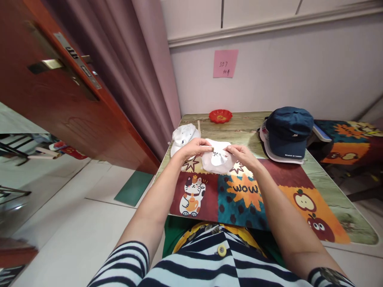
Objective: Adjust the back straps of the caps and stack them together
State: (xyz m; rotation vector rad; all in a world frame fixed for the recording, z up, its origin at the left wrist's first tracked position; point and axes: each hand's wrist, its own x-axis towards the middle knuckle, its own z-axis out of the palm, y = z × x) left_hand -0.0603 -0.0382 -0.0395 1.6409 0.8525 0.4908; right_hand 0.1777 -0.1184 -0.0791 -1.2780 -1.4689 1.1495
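A white cap with a small dark logo is held between my hands, low over the table. The fingers and thumb of my left hand pinch its left side. On the opposite side, my right hand grips the edge in the same way. Just left of my left hand rests another white cap, marked with small dark motifs and partly covered by that hand. A stack of caps stands farther right, topped by a navy cap with small pale lettering on its brim.
The table has a colourful printed mat along its near side. A red scalloped dish sits at the back near the wall, under a pink note. On the left are a brown door and a mauve curtain.
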